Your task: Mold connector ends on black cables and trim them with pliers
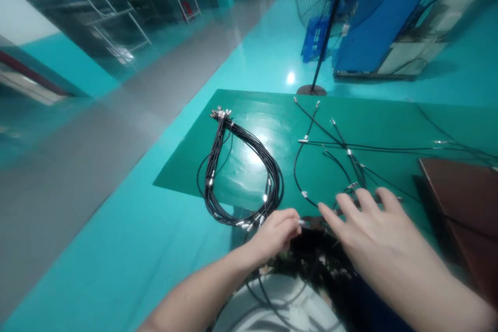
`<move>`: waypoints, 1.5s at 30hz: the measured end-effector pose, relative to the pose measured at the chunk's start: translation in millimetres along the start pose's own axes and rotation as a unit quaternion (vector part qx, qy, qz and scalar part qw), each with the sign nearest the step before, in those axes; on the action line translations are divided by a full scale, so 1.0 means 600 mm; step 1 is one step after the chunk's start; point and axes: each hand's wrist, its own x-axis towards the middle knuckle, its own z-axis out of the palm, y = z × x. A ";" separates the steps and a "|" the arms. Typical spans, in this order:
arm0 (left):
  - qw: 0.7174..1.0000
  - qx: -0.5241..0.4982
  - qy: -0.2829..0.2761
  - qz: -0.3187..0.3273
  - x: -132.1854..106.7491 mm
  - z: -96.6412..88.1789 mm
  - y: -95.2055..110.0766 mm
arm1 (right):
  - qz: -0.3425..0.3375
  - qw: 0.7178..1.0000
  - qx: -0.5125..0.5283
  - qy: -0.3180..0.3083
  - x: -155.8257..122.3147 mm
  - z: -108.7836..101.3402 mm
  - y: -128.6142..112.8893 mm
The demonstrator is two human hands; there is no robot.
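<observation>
My left hand (278, 231) is closed in a pinch at the table's near edge. A small pale, shiny cable end (301, 223) pokes out from its fingertips. Below that hand, thin dark cables (268, 295) hang down over my lap. To the right, my right hand (375, 233) is stretched out with fingers spread, above the near edge and close to loose black cables (344, 145) with metal ends. Something dark and elongated lies partly hidden under its fingers; I cannot make out what. Left of centre rests a looped bundle of black cables (278, 171) with silver end fittings.
The green tabletop (187, 166) carries the cables. A brown board (459, 192) lies at the right. Beyond the table stand a black fan (327, 31), a blue crate (315, 39) and a blue machine (377, 31). White-framed racks (116, 26) are at far left.
</observation>
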 end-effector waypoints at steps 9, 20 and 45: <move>0.998 0.061 0.023 0.006 -0.005 0.005 0.003 | 0.023 0.999 -0.033 -0.020 0.000 -0.016 -0.015; 0.996 0.079 0.042 0.006 -0.016 0.018 -0.004 | 0.001 0.994 -0.085 -0.065 -0.003 -0.018 -0.027; 0.992 -0.005 0.116 0.053 -0.003 0.040 -0.017 | 0.094 0.995 -0.006 -0.018 -0.055 0.046 -0.034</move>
